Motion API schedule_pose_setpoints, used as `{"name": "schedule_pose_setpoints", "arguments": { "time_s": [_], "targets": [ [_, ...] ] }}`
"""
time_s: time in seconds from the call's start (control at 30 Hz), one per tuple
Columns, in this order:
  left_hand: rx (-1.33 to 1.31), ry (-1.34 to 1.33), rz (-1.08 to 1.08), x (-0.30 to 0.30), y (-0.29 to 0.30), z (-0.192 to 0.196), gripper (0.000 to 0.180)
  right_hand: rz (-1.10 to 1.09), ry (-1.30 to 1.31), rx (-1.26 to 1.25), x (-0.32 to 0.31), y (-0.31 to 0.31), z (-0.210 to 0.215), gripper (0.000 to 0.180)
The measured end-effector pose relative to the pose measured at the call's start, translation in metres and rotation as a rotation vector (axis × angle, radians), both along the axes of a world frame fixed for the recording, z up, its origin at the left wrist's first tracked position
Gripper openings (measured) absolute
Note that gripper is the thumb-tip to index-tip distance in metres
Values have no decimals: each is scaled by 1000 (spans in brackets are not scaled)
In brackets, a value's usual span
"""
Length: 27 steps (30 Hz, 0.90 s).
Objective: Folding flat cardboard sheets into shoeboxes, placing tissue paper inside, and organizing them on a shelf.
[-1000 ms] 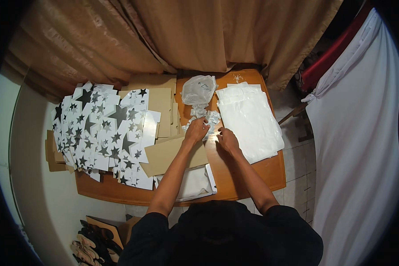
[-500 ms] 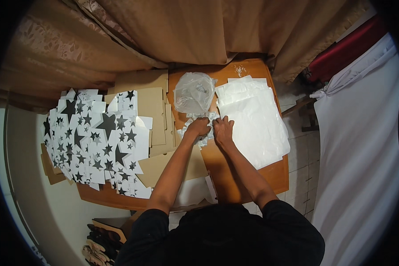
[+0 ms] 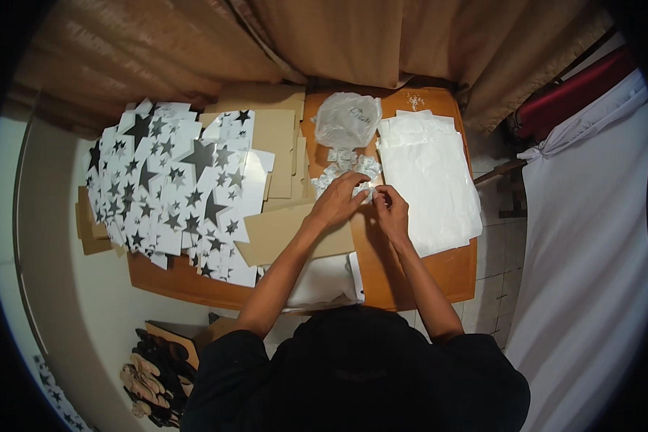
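We pinch one small white piece between left hand and right hand, fingers clenched on it, mid-worktop near the pile. Looks like separating; next needs gentle pull.

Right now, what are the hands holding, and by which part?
Both the left hand and right hand pinch one small white piece between their fingertips; which part they grip cannot be told.
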<state>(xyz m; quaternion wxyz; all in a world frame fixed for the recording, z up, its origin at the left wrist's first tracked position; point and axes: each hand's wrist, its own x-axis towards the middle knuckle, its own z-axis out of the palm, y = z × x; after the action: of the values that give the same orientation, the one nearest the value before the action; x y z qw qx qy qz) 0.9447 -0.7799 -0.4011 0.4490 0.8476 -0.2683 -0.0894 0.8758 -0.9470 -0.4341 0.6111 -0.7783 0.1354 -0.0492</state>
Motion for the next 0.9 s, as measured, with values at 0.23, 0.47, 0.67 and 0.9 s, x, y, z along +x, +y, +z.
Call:
{"name": "schedule_pose_setpoints", "arguments": {
  "time_s": [0.23, 0.47, 0.67, 0.9],
  "targets": [
    [-155, 197, 207, -110, 68, 5, 29, 337, 176, 379, -73, 54, 1, 21],
    [-157, 292, 314, -187, 131, -40, 12, 604, 193, 87, -124, 102, -21, 19],
    [-169, 243, 366, -232, 154, -56, 14, 666, 164, -121, -154, 126, -35, 21],
    [130, -32, 605, -267, 200, -51, 29, 435, -92, -639, -184, 116, -2, 27]
  ]
}}
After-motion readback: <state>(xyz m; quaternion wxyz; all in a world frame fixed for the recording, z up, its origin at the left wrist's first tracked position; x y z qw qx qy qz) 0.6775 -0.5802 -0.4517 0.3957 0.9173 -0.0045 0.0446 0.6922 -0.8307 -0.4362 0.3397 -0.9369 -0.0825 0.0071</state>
